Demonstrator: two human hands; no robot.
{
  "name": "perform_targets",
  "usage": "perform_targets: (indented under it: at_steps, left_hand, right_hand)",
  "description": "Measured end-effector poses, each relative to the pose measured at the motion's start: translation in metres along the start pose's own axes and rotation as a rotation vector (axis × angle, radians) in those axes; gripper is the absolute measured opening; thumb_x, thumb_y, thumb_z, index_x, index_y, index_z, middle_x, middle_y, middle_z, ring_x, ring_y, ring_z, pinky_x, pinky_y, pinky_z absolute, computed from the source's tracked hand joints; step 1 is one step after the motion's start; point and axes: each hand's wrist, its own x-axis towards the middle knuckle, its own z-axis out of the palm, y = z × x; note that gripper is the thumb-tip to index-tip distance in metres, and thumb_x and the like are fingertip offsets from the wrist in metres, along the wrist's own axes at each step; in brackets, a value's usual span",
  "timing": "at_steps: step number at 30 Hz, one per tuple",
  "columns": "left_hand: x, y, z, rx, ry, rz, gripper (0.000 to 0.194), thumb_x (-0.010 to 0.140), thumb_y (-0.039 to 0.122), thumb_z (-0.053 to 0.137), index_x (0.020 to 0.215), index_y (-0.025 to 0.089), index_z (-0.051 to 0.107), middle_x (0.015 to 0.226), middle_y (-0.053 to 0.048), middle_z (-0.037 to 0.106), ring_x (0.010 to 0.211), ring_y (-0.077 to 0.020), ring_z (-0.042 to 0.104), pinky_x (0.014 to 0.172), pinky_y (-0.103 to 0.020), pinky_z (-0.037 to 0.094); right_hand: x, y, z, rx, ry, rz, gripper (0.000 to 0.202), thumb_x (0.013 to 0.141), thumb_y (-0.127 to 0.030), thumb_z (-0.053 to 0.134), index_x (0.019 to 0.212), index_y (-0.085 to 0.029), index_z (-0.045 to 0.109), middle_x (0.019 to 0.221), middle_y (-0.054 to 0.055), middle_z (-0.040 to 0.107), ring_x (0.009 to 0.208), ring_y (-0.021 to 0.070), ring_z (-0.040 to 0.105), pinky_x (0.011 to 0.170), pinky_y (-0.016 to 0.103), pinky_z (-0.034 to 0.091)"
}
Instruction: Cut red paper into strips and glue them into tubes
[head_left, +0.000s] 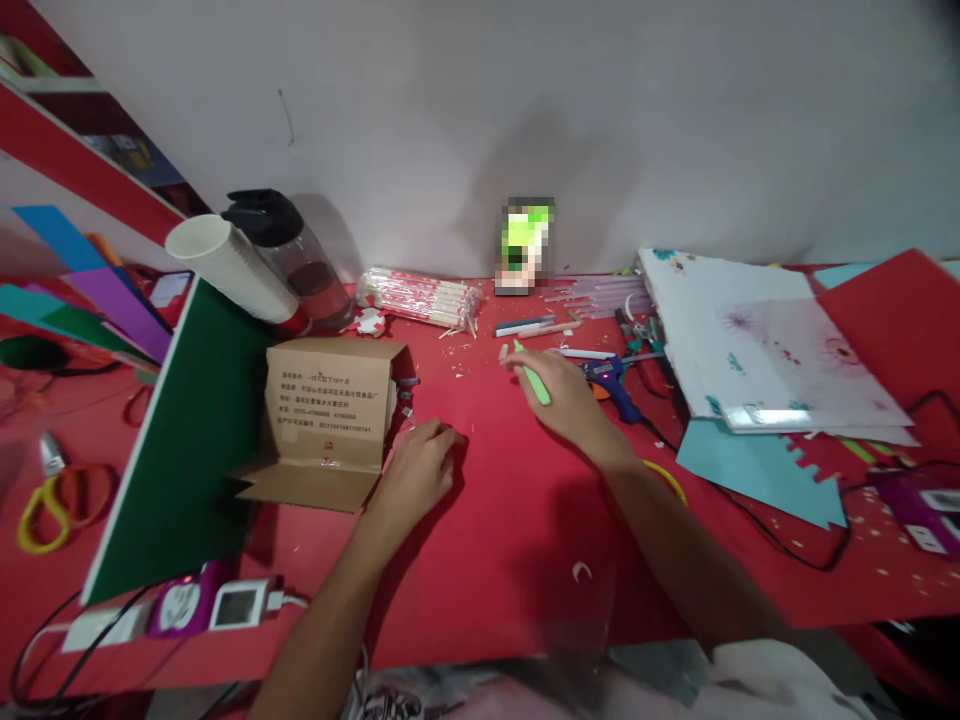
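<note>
My right hand (551,395) is closed around a light green pen-like tool (535,382), above the red tabletop (495,540). My left hand (421,470) rests on the table beside an open cardboard box (326,410), its fingers curled; whether anything lies under them is hidden. Small pale scraps are scattered between the hands and the wall. Several pens (536,327) lie beyond my right hand, and a blue glue gun (616,385) is just to its right. A small white curved scrap (581,571) lies near the front.
Scissors (46,510) and a green board (176,450) are at the left. Cups (225,270), a bottle (296,255) and wrapped sticks (420,298) stand or lie near the wall. A pixelated phone-like object (525,247) leans there. White sheets (772,340) and cables occupy the right.
</note>
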Motion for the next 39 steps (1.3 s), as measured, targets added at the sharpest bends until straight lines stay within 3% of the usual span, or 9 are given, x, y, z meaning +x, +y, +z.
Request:
perform_targets:
  at_steps: [4, 7, 14, 17, 21, 26, 30, 36, 39]
  left_hand:
    - [0.000, -0.003, 0.005, -0.062, 0.091, 0.007, 0.033, 0.086, 0.001, 0.051, 0.102, 0.020, 0.073, 0.101, -0.007, 0.071, 0.093, -0.0212, 0.067, 0.088, -0.034, 0.051]
    - [0.001, -0.004, 0.006, -0.145, 0.246, -0.015, 0.026, 0.086, 0.003, 0.053, 0.096, 0.020, 0.070, 0.097, -0.005, 0.070, 0.093, -0.0206, 0.067, 0.087, -0.034, 0.052]
    - [0.001, -0.005, 0.003, -0.267, 0.488, -0.021, 0.022, 0.088, 0.003, 0.050, 0.094, 0.020, 0.062, 0.090, -0.002, 0.065, 0.086, -0.0173, 0.064, 0.081, -0.030, 0.052]
    - [0.001, -0.004, 0.003, -0.268, 0.532, 0.039, 0.022, 0.093, 0.006, 0.050, 0.105, 0.020, 0.063, 0.097, -0.004, 0.064, 0.089, -0.0170, 0.063, 0.084, -0.030, 0.052]
    - [0.003, 0.000, 0.007, -0.280, 0.522, 0.120, 0.031, 0.101, 0.022, 0.057, 0.131, 0.022, 0.058, 0.112, -0.007, 0.064, 0.092, -0.0160, 0.064, 0.090, -0.032, 0.054]
    - [0.003, 0.001, 0.010, -0.260, 0.494, 0.182, 0.021, 0.101, 0.029, 0.059, 0.120, 0.023, 0.066, 0.110, -0.007, 0.066, 0.098, -0.0173, 0.066, 0.089, -0.033, 0.055]
    - [0.003, 0.002, 0.010, -0.258, 0.515, 0.188, 0.014, 0.102, 0.027, 0.057, 0.108, 0.021, 0.069, 0.105, -0.006, 0.067, 0.095, -0.0169, 0.067, 0.087, -0.031, 0.055]
    - [0.004, 0.001, 0.009, -0.249, 0.472, 0.062, 0.016, 0.104, 0.027, 0.052, 0.107, 0.021, 0.067, 0.094, -0.004, 0.071, 0.088, -0.0162, 0.067, 0.084, -0.029, 0.054]
    - [0.003, -0.001, 0.010, -0.247, 0.448, 0.025, 0.018, 0.103, 0.029, 0.054, 0.111, 0.021, 0.068, 0.096, -0.004, 0.072, 0.089, -0.0164, 0.067, 0.085, -0.030, 0.053]
  right_hand:
    - [0.037, 0.019, -0.001, -0.348, -0.141, -0.043, 0.021, 0.094, -0.018, 0.057, 0.110, -0.016, 0.070, 0.110, 0.015, 0.076, 0.104, 0.0317, 0.064, 0.092, 0.040, 0.043]
    - [0.049, 0.029, 0.009, -0.405, -0.224, -0.020, 0.020, 0.093, -0.013, 0.057, 0.108, -0.015, 0.070, 0.107, 0.016, 0.075, 0.099, 0.0295, 0.065, 0.087, 0.036, 0.042]
    - [0.047, 0.032, 0.011, -0.312, -0.193, 0.025, 0.020, 0.092, -0.010, 0.055, 0.105, -0.015, 0.067, 0.111, 0.016, 0.073, 0.101, 0.0273, 0.064, 0.086, 0.034, 0.041]
    - [0.040, 0.017, 0.000, -0.026, -0.184, 0.011, 0.012, 0.088, -0.015, 0.060, 0.099, -0.019, 0.063, 0.101, 0.010, 0.073, 0.095, 0.0241, 0.064, 0.084, 0.033, 0.044]
    - [0.022, -0.014, -0.014, 0.609, -0.409, -0.016, 0.017, 0.089, -0.034, 0.067, 0.096, -0.022, 0.057, 0.095, 0.001, 0.067, 0.081, 0.0158, 0.061, 0.076, 0.027, 0.046]
    - [0.010, -0.035, -0.009, 0.840, -0.621, 0.016, 0.023, 0.084, -0.033, 0.072, 0.094, -0.022, 0.054, 0.086, -0.003, 0.060, 0.076, 0.0122, 0.055, 0.069, 0.024, 0.044]
    - [0.012, -0.034, -0.001, 0.874, -0.622, 0.030, 0.024, 0.084, -0.034, 0.073, 0.093, -0.021, 0.056, 0.086, -0.002, 0.060, 0.077, 0.0126, 0.056, 0.070, 0.024, 0.046]
    - [0.014, -0.020, -0.007, 0.838, -0.523, 0.190, 0.042, 0.098, -0.057, 0.055, 0.118, -0.022, 0.068, 0.098, 0.005, 0.073, 0.071, 0.0134, 0.063, 0.059, 0.024, 0.048]
    - [0.015, -0.016, -0.012, 0.848, -0.461, 0.178, 0.045, 0.097, -0.059, 0.054, 0.101, -0.020, 0.076, 0.085, 0.005, 0.073, 0.068, 0.0134, 0.061, 0.059, 0.025, 0.048]
